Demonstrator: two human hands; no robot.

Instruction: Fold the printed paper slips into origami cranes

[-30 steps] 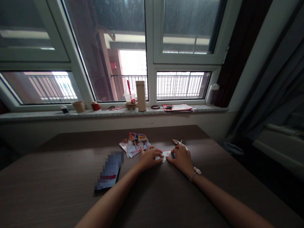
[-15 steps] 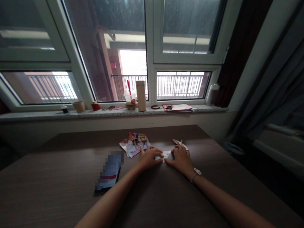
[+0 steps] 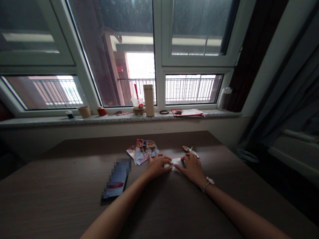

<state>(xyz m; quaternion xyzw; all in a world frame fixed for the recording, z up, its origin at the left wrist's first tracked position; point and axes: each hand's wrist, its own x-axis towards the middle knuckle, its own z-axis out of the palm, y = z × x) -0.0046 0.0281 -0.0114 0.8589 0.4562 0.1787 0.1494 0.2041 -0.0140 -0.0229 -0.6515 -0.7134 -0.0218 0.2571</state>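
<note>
Between my hands a small piece of folded paper (image 3: 176, 161), white with reddish print, lies on the brown table (image 3: 62, 186). My left hand (image 3: 159, 165) grips its left side, thumb and fingers curled at the edge. On the right side my right hand (image 3: 191, 166), with a bracelet (image 3: 209, 181) at the wrist, holds the paper with thumb and forefinger. Just beyond my right hand rests a pointed folded-paper figure (image 3: 191, 150), partly hidden by the fingers. Glossy printed sheets (image 3: 143, 152) lie in a loose stack past my left hand.
A dark phone (image 3: 116, 181) lies left of my left forearm. On the windowsill (image 3: 119, 118) stand a tan flask (image 3: 149, 101), a paper cup (image 3: 84, 112), a plastic cup with a red straw (image 3: 137, 100), a grey bottle (image 3: 224, 99) and papers with scissors (image 3: 189, 113).
My right thumb and fingers have shifted slightly on the paper, showing more of it. The whole view has moved a little; other things stay in place.
</note>
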